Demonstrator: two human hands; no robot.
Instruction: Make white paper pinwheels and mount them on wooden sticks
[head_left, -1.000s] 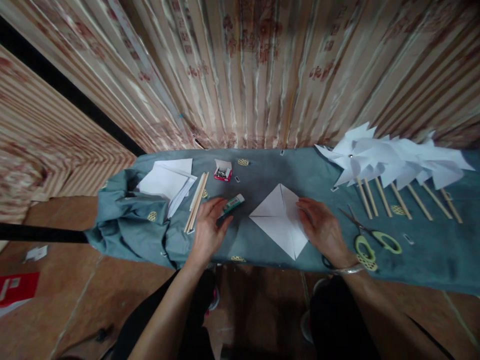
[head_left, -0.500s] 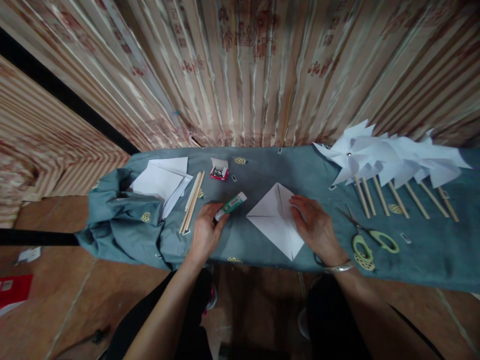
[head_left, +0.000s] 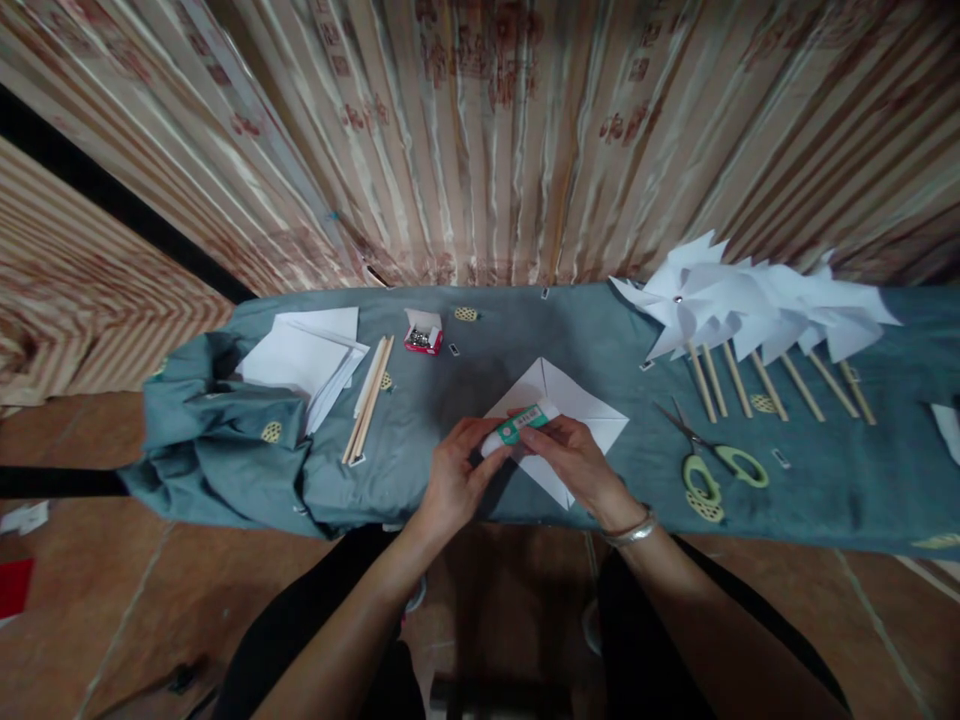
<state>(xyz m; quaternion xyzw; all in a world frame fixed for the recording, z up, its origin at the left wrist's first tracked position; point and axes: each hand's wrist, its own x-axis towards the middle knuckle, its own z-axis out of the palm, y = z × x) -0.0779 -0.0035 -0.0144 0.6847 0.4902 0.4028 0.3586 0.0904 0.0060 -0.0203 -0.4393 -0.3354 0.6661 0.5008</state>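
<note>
Pleated curtain [head_left: 480, 150], tan with reddish print, hangs behind a long narrow table; grey-green cloth [head_left: 577, 320] over it, bunched at the left end.

White tube [head_left: 520, 426], green label, held level-ish above the near middle of the table, tilted up toward its right end. Left hand [head_left: 457, 465] grasps its left end between thumb and fingers. Right hand [head_left: 574, 460] pinches the other end, thumb across the label; silvery bracelet [head_left: 631, 530] at that wrist. Both hands closed on the tube.

Beneath: white paper sheet [head_left: 544, 382], square, one corner pointing away from the person, crease lines running in from the corners. Partly hidden by hands and tube; cannot tell whether the tube touches it.

Right of the sheet, scissors [head_left: 699, 443], green handles toward the person, blades parted. Beyond these, a row of white paper pinwheels [head_left: 750, 300], overlapping, wooden stems pointing nearward.

Left of the sheet, farther back: small red box [head_left: 424, 335], flap up, shiny metal bits inside. Then loose wooden sticks [head_left: 369, 400], lying side by side, slanted. Farther left, stacked white paper [head_left: 300, 355], edges uneven, beside the bunched cloth.

Brownish floor [head_left: 112, 600] below, pale lines across it; red object [head_left: 13, 588] at the left edge.
</note>
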